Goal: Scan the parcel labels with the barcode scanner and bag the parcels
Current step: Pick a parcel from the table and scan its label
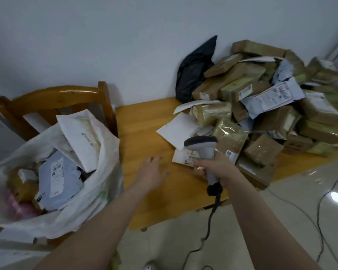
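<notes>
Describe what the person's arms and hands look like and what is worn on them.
No sleeves show on the left forearm or the right forearm; both are bare to the frame edge. The left hand and right hand wear no gloves, and no watch, bracelet or ring is visible. The left nails look dark, though blurred.

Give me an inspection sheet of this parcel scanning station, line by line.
Surface: wooden table against the wall.
Job's things: barcode scanner in hand; parcel pile on the table's right side; white bag holding parcels by the chair.
Clutter: black bag behind the pile.
Hands: left hand open over the table; right hand grips the scanner.
Cables: scanner cable hangs to the floor; second cable lies there.
Surroundings: pale wall, glossy floor.
</notes>
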